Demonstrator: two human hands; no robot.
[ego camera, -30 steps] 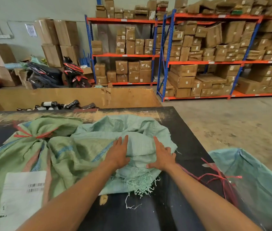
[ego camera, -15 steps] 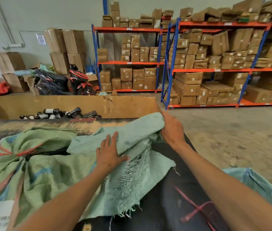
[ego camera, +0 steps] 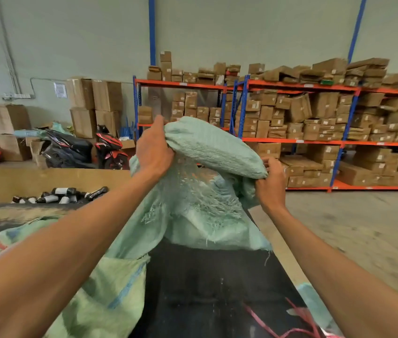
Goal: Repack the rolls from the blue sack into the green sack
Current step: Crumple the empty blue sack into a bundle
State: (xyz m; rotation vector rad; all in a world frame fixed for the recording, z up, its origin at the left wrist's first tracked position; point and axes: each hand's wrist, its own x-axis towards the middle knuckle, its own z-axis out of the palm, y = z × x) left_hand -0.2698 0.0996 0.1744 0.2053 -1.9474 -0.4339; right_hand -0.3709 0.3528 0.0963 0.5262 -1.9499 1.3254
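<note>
At centre frame, left hand (ego camera: 154,152) and right hand (ego camera: 271,181) each clutch the folded pale-blue woven sack (ego camera: 213,147), fingers curled; its frayed edge could snag and tear.

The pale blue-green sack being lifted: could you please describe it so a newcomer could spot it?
Above the black table, the left hand and right hand grip the pale blue-green sack. Unlike the yellower green sack lying flat, it has a frayed, stringy edge.

Two bare forearms in view, no sleeves reaching wrists. Left hand (ego camera: 154,152) ungloved; right hand (ego camera: 271,181) ungloved. No rings, watch visible.
</note>
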